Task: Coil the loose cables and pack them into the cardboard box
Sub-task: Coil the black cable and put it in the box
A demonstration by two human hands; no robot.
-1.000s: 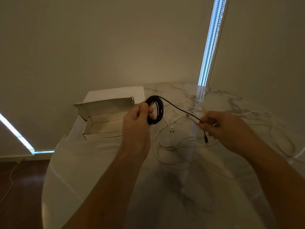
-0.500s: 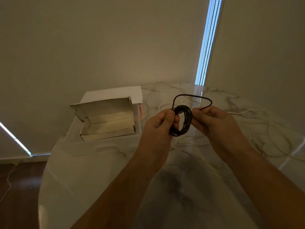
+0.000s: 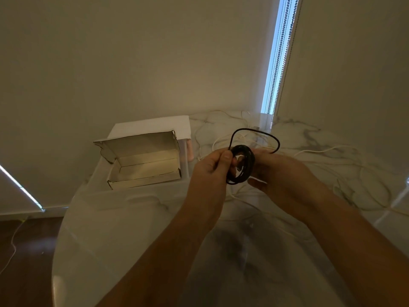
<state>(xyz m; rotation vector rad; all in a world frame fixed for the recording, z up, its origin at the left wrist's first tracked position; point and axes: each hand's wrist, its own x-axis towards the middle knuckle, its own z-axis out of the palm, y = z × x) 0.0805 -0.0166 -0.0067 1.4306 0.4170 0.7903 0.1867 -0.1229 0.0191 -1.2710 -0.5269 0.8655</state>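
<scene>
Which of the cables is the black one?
The black cable, wound into a small coil and held above the marble table by the left hand and right hand. The white cables lie loose on the table.

Vs. 1 s ago, we see the right hand [image 3: 285,173] no longer out to the side pulling the black cable [image 3: 242,163] taut; it now sits against the coil, opposite the left hand [image 3: 211,171]. Straight free end is now a loose loop above the coil. Coil sits further right of the cardboard box [image 3: 141,165].
</scene>
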